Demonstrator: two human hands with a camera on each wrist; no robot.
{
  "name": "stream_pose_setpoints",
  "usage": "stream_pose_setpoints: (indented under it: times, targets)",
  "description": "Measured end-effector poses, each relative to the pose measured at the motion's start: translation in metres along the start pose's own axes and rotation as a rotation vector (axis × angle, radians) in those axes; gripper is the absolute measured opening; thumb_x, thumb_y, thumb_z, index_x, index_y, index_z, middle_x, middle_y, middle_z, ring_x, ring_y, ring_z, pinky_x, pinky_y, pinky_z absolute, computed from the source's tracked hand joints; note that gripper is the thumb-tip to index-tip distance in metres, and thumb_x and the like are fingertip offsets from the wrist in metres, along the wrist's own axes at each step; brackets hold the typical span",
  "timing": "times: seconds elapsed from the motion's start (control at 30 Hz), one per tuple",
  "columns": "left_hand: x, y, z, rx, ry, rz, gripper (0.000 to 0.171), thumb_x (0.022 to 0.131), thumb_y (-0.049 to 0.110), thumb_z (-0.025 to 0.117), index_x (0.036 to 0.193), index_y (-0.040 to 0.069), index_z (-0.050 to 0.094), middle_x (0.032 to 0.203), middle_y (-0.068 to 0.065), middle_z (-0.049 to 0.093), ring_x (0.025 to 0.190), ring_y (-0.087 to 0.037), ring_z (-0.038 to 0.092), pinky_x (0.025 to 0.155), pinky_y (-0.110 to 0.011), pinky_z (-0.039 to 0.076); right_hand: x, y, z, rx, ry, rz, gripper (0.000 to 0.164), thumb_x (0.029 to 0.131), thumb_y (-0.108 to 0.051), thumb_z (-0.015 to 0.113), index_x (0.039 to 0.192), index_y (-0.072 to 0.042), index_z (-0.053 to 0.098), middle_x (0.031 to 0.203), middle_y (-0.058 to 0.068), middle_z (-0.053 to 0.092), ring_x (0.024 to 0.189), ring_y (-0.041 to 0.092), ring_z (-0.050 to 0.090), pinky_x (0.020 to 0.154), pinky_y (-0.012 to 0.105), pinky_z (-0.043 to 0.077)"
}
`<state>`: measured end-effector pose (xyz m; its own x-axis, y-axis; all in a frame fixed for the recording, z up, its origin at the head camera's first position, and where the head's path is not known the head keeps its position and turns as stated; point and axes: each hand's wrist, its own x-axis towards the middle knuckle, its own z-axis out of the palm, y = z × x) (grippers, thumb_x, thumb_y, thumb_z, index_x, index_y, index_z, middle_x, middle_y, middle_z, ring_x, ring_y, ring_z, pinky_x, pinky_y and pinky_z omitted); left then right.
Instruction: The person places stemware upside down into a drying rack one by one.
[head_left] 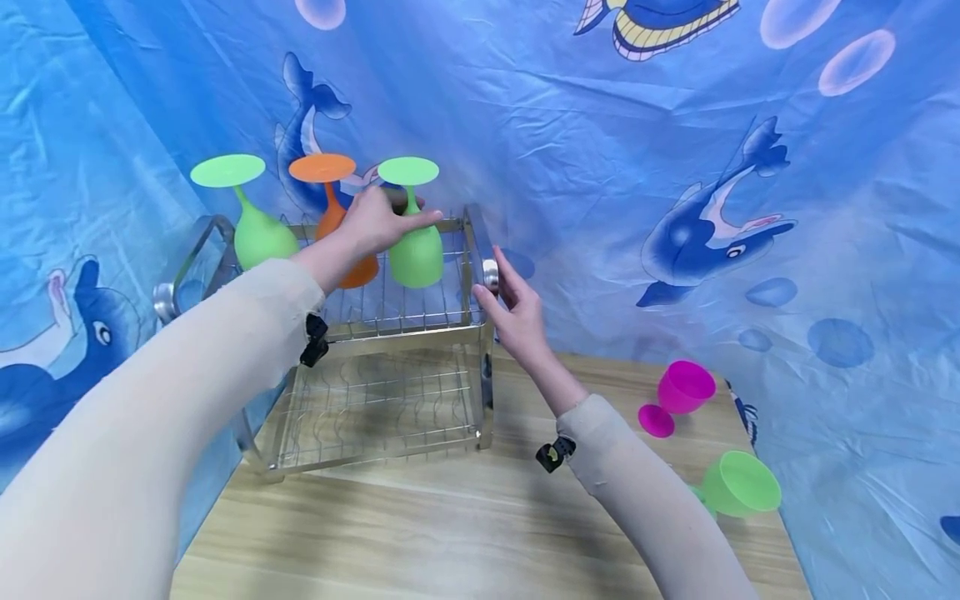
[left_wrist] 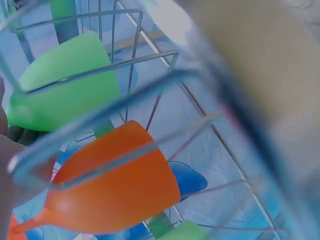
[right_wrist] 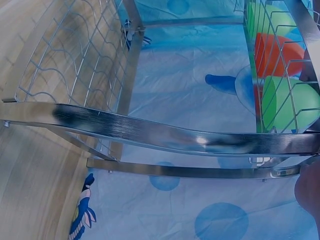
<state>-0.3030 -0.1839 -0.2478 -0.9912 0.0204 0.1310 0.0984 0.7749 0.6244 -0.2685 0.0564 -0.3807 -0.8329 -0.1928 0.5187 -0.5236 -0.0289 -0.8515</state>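
A two-tier metal dish rack [head_left: 405, 340] stands on the wooden table. Three plastic goblets stand upside down on its upper tier: a green goblet [head_left: 262, 237] at the left, an orange goblet [head_left: 363, 273] in the middle and another green goblet [head_left: 417, 260] at the right. My left hand [head_left: 375, 221] holds the right green goblet where stem meets bowl, thumb in front and fingers behind. Its forearm partly covers the orange goblet. With thumb and fingers on either side, my right hand [head_left: 522, 321] grips the rack's upper right end near a round metal cap [head_left: 491, 275].
On the table [head_left: 465, 517] at the right, a magenta goblet [head_left: 686, 387] and a further green goblet [head_left: 741, 483] lie on their sides. The lower tier [head_left: 382, 400] is bare wire. A blue curtain with sea animals [head_left: 570, 192] hangs close behind the rack.
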Motion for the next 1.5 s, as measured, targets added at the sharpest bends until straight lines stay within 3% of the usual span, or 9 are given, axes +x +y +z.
stream_pose_setpoints:
  times: [0.1, 0.27, 0.57, 0.8, 0.97, 1.13, 1.27, 1.37, 1.5]
  targets:
    - [-0.007, 0.002, -0.005, 0.060, -0.044, 0.014, 0.071, 0.097, 0.059, 0.073, 0.143, 0.006, 0.066, 0.144, -0.019, 0.065, 0.130, -0.037, 0.060, 0.108, -0.053, 0.052, 0.000, -0.001, -0.001, 0.001, 0.008, -0.004, 0.069, 0.104, -0.009, 0.071, 0.165, -0.011, 0.040, 0.116, 0.022, 0.071, 0.100, 0.016, 0.068, 0.080, 0.019, 0.057]
    - [-0.019, 0.002, -0.007, 0.105, -0.085, 0.039, 0.085, 0.098, 0.053, 0.076, 0.162, 0.006, 0.046, 0.158, -0.020, 0.054, 0.145, -0.040, 0.051, 0.116, -0.055, 0.047, 0.000, -0.001, -0.002, -0.001, 0.016, 0.013, 0.069, 0.104, -0.009, 0.072, 0.165, -0.009, 0.039, 0.115, 0.021, 0.070, 0.101, 0.016, 0.067, 0.082, 0.020, 0.058]
    - [-0.026, -0.005, -0.004, 0.089, -0.050, 0.048, 0.077, 0.099, 0.041, 0.078, 0.160, 0.004, 0.049, 0.151, -0.021, 0.060, 0.136, -0.039, 0.058, 0.110, -0.053, 0.052, -0.002, -0.002, 0.001, -0.016, 0.006, 0.024, 0.068, 0.104, -0.013, 0.072, 0.165, -0.011, 0.041, 0.120, 0.023, 0.072, 0.114, 0.030, 0.070, 0.108, 0.040, 0.055]
    - [-0.020, -0.014, -0.005, 0.076, -0.064, 0.043, 0.080, 0.101, 0.041, 0.076, 0.165, 0.008, 0.041, 0.158, -0.019, 0.054, 0.143, -0.038, 0.053, 0.116, -0.053, 0.048, -0.002, -0.003, 0.003, -0.009, -0.005, 0.015, 0.069, 0.104, -0.011, 0.072, 0.165, -0.009, 0.040, 0.122, 0.024, 0.071, 0.118, 0.034, 0.070, 0.098, 0.028, 0.060]
    - [-0.026, -0.012, -0.009, 0.063, -0.065, 0.041, 0.084, 0.100, 0.044, 0.077, 0.165, 0.007, 0.040, 0.161, -0.021, 0.051, 0.145, -0.040, 0.051, 0.118, -0.055, 0.046, -0.002, -0.003, 0.002, -0.013, 0.001, 0.017, 0.069, 0.104, -0.010, 0.071, 0.165, -0.008, 0.039, 0.122, 0.024, 0.070, 0.113, 0.029, 0.070, 0.090, 0.021, 0.059]
    - [-0.041, -0.007, -0.015, 0.071, -0.087, 0.050, 0.085, 0.099, 0.044, 0.078, 0.165, 0.006, 0.039, 0.161, -0.022, 0.050, 0.146, -0.040, 0.050, 0.118, -0.055, 0.045, -0.001, -0.003, 0.001, -0.024, 0.003, 0.017, 0.069, 0.105, -0.011, 0.071, 0.165, -0.008, 0.038, 0.119, 0.021, 0.071, 0.111, 0.024, 0.070, 0.091, 0.028, 0.060]
    - [-0.055, -0.005, -0.020, 0.092, -0.091, 0.057, 0.086, 0.099, 0.043, 0.078, 0.165, 0.006, 0.039, 0.162, -0.022, 0.048, 0.147, -0.040, 0.050, 0.118, -0.056, 0.045, -0.001, -0.003, 0.002, -0.046, 0.002, 0.009, 0.069, 0.104, -0.011, 0.071, 0.165, -0.008, 0.039, 0.117, 0.021, 0.072, 0.114, 0.027, 0.071, 0.098, 0.036, 0.059]
    - [-0.066, -0.004, -0.023, 0.115, -0.092, 0.066, 0.086, 0.098, 0.044, 0.079, 0.166, 0.008, 0.039, 0.158, -0.021, 0.053, 0.141, -0.039, 0.056, 0.112, -0.054, 0.050, -0.001, -0.004, 0.001, -0.056, -0.001, 0.003, 0.068, 0.104, -0.009, 0.071, 0.164, -0.006, 0.039, 0.120, 0.023, 0.071, 0.123, 0.031, 0.069, 0.106, 0.034, 0.056]
    - [-0.077, -0.001, -0.028, 0.159, -0.090, 0.109, 0.083, 0.097, 0.043, 0.080, 0.164, 0.010, 0.043, 0.145, -0.019, 0.065, 0.117, -0.037, 0.064, 0.090, -0.049, 0.053, -0.001, -0.006, -0.004, -0.054, -0.018, -0.011, 0.069, 0.104, -0.008, 0.071, 0.164, -0.005, 0.038, 0.148, 0.023, 0.061, 0.141, 0.031, 0.058, 0.119, 0.032, 0.045]
